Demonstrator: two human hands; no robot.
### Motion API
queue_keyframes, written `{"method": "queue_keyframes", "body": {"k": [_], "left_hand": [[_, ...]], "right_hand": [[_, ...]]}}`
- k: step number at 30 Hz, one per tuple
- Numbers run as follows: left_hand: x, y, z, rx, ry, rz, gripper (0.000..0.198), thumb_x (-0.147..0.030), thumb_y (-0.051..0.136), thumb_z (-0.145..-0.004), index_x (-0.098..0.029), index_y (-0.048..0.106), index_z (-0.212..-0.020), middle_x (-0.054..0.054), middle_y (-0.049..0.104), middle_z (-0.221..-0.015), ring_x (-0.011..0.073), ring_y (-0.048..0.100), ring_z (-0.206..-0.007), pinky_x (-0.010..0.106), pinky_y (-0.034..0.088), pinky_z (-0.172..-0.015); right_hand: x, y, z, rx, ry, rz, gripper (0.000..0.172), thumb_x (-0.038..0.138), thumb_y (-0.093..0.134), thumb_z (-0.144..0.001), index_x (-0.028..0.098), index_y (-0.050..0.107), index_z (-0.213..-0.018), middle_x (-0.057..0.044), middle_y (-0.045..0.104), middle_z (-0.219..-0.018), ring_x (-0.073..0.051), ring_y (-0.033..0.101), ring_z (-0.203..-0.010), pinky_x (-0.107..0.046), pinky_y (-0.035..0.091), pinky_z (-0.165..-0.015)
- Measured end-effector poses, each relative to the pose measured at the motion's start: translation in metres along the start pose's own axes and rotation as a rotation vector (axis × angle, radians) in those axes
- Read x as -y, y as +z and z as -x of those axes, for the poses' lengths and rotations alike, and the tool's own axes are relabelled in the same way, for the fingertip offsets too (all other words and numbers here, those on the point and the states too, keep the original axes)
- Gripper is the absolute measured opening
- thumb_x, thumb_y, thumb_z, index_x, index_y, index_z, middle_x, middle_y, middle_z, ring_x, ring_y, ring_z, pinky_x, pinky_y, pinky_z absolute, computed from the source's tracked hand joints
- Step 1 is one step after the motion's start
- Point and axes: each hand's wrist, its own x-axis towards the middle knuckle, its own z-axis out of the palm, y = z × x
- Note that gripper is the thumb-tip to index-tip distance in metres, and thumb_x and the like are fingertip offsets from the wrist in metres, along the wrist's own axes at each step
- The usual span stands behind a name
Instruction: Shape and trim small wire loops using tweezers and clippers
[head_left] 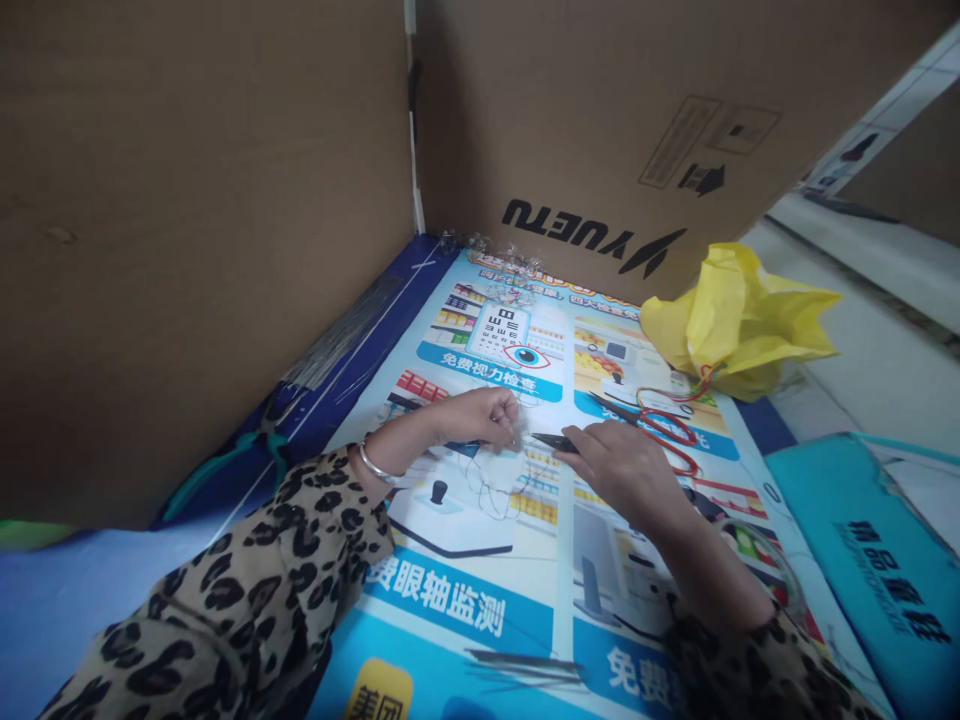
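My left hand (484, 416) is closed in a pinch over the printed sheet. Thin wire (495, 497) hangs in loose loops just below its fingers and seems to run up into them. My right hand (626, 472) is wrapped round a pair of pliers, whose dark pointed jaws (553, 441) reach toward the left fingertips with a small gap between. The pliers' handles are hidden in the palm. Right beside that hand lie scissors (670, 427) with red handles, the dark blades pointing left.
Cardboard walls (555, 130) stand at the left and back. A yellow bag (739, 325) and a teal box (862, 560) are at right. Teal-handled pliers (259, 440) and a wire bundle (349, 335) lie left. Dark thin strips (525, 668) lie in front; wire pieces (514, 262) at back.
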Motion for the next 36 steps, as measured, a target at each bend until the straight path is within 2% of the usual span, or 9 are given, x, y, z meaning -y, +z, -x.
{"method": "queue_keyframes", "body": {"k": [5, 10, 13, 18, 22, 26, 28, 31, 36], "left_hand": [[-0.002, 0.002, 0.002, -0.009, 0.007, -0.055, 0.026, -0.013, 0.065, -0.065, -0.016, 0.043, -0.080, -0.006, 0.053, -0.059, 0.0050, 0.048, -0.044, 0.017, 0.037, -0.043], [-0.001, 0.003, 0.002, 0.001, 0.021, -0.098, 0.024, -0.015, 0.064, -0.067, -0.016, 0.044, -0.080, -0.005, 0.053, -0.062, 0.0049, 0.047, -0.046, 0.018, 0.038, -0.044], [-0.001, 0.003, 0.002, -0.006, 0.010, -0.130, 0.022, -0.014, 0.062, -0.068, -0.016, 0.045, -0.081, -0.005, 0.052, -0.062, 0.0045, 0.046, -0.047, 0.016, 0.036, -0.044], [0.000, 0.001, 0.003, -0.008, 0.023, -0.135, 0.024, -0.017, 0.064, -0.068, -0.016, 0.045, -0.083, -0.003, 0.055, -0.069, 0.0054, 0.049, -0.053, 0.016, 0.038, -0.047], [-0.002, 0.000, 0.004, -0.001, 0.014, -0.129, 0.023, -0.014, 0.063, -0.067, -0.015, 0.046, -0.082, -0.003, 0.054, -0.069, 0.0051, 0.049, -0.054, 0.015, 0.037, -0.047], [-0.003, 0.000, 0.004, -0.016, 0.022, -0.107, 0.022, -0.012, 0.062, -0.066, -0.016, 0.045, -0.080, -0.005, 0.051, -0.065, 0.0043, 0.046, -0.050, 0.016, 0.035, -0.046], [-0.003, 0.002, 0.003, -0.036, 0.015, -0.091, 0.023, -0.011, 0.061, -0.065, -0.017, 0.043, -0.078, -0.005, 0.051, -0.062, 0.0046, 0.046, -0.047, 0.016, 0.035, -0.045], [-0.003, 0.005, 0.002, -0.070, -0.004, -0.097, 0.024, -0.009, 0.059, -0.063, -0.017, 0.042, -0.078, -0.006, 0.051, -0.062, 0.0046, 0.046, -0.045, 0.017, 0.034, -0.044], [-0.003, 0.008, 0.001, -0.100, -0.002, -0.135, 0.024, -0.007, 0.058, -0.062, -0.017, 0.043, -0.078, -0.006, 0.051, -0.062, 0.0045, 0.045, -0.047, 0.016, 0.033, -0.044]], "right_hand": [[0.015, -0.014, -0.005, 0.145, 0.146, -0.066, 0.035, 0.044, 0.039, -0.089, 0.019, 0.060, -0.078, -0.004, 0.062, -0.068, -0.015, 0.054, -0.063, -0.028, 0.025, -0.055], [0.028, -0.025, -0.009, 0.256, 0.267, -0.159, 0.035, 0.045, 0.038, -0.088, 0.020, 0.058, -0.073, -0.003, 0.064, -0.069, -0.014, 0.054, -0.060, -0.026, 0.023, -0.052], [0.028, -0.027, -0.009, 0.301, 0.265, -0.243, 0.034, 0.044, 0.039, -0.088, 0.020, 0.058, -0.074, -0.002, 0.064, -0.069, -0.014, 0.056, -0.063, -0.025, 0.027, -0.053], [0.013, -0.028, -0.010, 0.352, 0.149, -0.401, 0.028, 0.041, 0.042, -0.087, 0.021, 0.062, -0.086, -0.003, 0.064, -0.078, -0.015, 0.057, -0.074, -0.025, 0.036, -0.062], [-0.003, -0.028, -0.006, 0.310, 0.069, -0.445, 0.026, 0.039, 0.044, -0.087, 0.021, 0.063, -0.090, -0.003, 0.064, -0.078, -0.015, 0.057, -0.075, -0.025, 0.039, -0.064], [-0.008, -0.031, -0.003, 0.087, 0.094, -0.337, 0.029, 0.041, 0.045, -0.086, 0.019, 0.063, -0.092, -0.006, 0.065, -0.081, -0.017, 0.056, -0.077, -0.027, 0.038, -0.067], [-0.003, -0.033, -0.004, 0.035, 0.073, -0.253, 0.030, 0.042, 0.045, -0.086, 0.018, 0.063, -0.091, -0.007, 0.064, -0.080, -0.018, 0.055, -0.078, -0.029, 0.036, -0.067], [0.011, -0.035, -0.009, 0.089, 0.035, -0.130, 0.030, 0.043, 0.047, -0.085, 0.019, 0.063, -0.086, -0.006, 0.062, -0.074, -0.018, 0.051, -0.073, -0.031, 0.030, -0.065], [0.026, -0.030, -0.014, 0.157, 0.082, 0.047, 0.025, 0.041, 0.050, -0.083, 0.019, 0.062, -0.081, -0.007, 0.058, -0.071, -0.020, 0.045, -0.071, -0.032, 0.021, -0.063]]}}
